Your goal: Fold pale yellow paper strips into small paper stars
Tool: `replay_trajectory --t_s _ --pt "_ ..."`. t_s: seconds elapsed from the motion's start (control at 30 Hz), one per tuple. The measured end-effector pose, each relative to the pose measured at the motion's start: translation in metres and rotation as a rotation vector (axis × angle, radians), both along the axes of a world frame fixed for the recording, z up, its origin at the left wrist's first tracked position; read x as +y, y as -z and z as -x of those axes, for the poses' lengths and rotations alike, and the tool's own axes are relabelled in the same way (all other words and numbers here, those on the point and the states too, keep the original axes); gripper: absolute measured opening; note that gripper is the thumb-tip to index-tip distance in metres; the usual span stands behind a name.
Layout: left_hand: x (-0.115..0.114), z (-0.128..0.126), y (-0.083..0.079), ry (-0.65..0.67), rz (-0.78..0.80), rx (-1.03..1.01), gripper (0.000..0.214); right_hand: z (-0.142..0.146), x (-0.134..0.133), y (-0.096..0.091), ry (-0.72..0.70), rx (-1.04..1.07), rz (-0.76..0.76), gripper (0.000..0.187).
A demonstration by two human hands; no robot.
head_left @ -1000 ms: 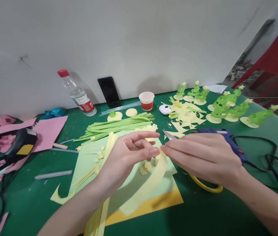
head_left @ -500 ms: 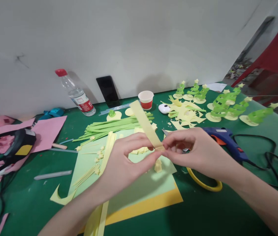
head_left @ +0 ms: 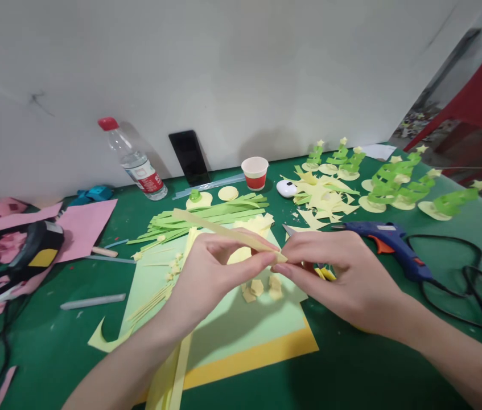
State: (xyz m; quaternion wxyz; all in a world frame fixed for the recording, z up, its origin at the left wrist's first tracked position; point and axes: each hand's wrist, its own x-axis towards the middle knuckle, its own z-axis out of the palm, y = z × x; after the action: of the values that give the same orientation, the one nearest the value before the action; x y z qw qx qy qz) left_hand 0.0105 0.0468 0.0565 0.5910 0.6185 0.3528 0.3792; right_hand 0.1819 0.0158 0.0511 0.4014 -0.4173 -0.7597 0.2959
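Observation:
A pale yellow paper strip (head_left: 217, 229) is pinched between my two hands, its long free end pointing up and left. My left hand (head_left: 217, 267) grips it with thumb and fingers. At the folded end, the thumb and fingertips of my right hand (head_left: 341, 273) press on the paper. Below them, several small folded yellow paper pieces (head_left: 256, 287) lie on a light green sheet (head_left: 241, 336). Scissors (head_left: 325, 273) rest beneath my right hand, mostly hidden. Left of my left hand are tiny paper stars (head_left: 175, 266) and thin yellow strips (head_left: 151, 304).
Green paper strips (head_left: 206, 219) and yellow scraps (head_left: 321, 196) lie behind my hands. A blue glue gun (head_left: 394, 242) with a black cord is at right, near green spiral paper trees (head_left: 407, 191). A bottle (head_left: 142, 168), phone (head_left: 189, 156) and paper cup (head_left: 255, 172) stand along the wall.
The strip has swung from steeply upright to lying nearly flat towards the left. My right hand has turned over it, covering more of the scissors. Folded pieces below show more.

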Motion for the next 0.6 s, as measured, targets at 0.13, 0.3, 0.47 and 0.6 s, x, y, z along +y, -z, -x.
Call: replay_trajectory --t_s 0.13,0.3,0.47,0.6 --pt "-0.003 -0.004 0.003 -0.081 -0.072 0.026 0.009 -0.001 0.000 -0.003 -0.007 0.205 0.279 0.034" --pt "-0.002 -0.006 0.011 -0.059 -0.346 -0.050 0.021 -0.003 0.002 -0.003 -0.010 0.607 0.728 0.019" --pt "0.002 -0.004 0.016 0.021 -0.605 -0.089 0.038 -0.004 0.003 -0.004 -0.143 0.793 0.983 0.017" --pt "0.004 -0.001 0.018 0.078 -0.643 -0.095 0.039 -0.004 0.002 -0.004 -0.318 0.901 1.242 0.014"
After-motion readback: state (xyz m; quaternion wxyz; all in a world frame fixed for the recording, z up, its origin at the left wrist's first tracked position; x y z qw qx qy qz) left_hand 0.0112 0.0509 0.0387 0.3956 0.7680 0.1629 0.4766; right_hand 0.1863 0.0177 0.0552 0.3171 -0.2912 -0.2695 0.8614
